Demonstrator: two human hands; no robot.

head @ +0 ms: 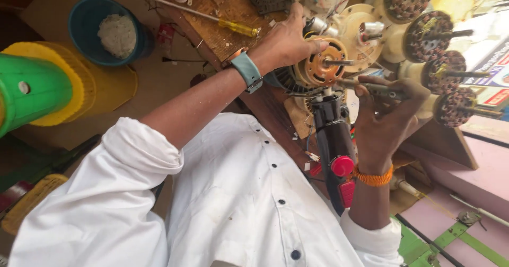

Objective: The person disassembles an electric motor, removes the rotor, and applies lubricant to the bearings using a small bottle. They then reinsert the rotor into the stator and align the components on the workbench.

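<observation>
**Fan motor held at a crowded repair bench**

At the bench edge, centre frame, a small motor with copper-coloured core and projecting shaft lies among spare parts. Left hand, wearing a teal watch, is closed over the motor's top, fingers curled on its rim. Right hand, with an orange thread at the wrist, grips a thin metal tool whose tip points toward the shaft. Judged from its metal stack, the motor is dense and rigid; the rim offers a firm hold, whereas the fine windings look easily damaged. A black drill with a red button lies directly below the motor, crowding the right wrist. A row of wound rotors stands to the right, close beside the tool. Farther left lie a yellow screwdriver, a blue bowl holding white material, and a green-and-yellow stool.
</observation>
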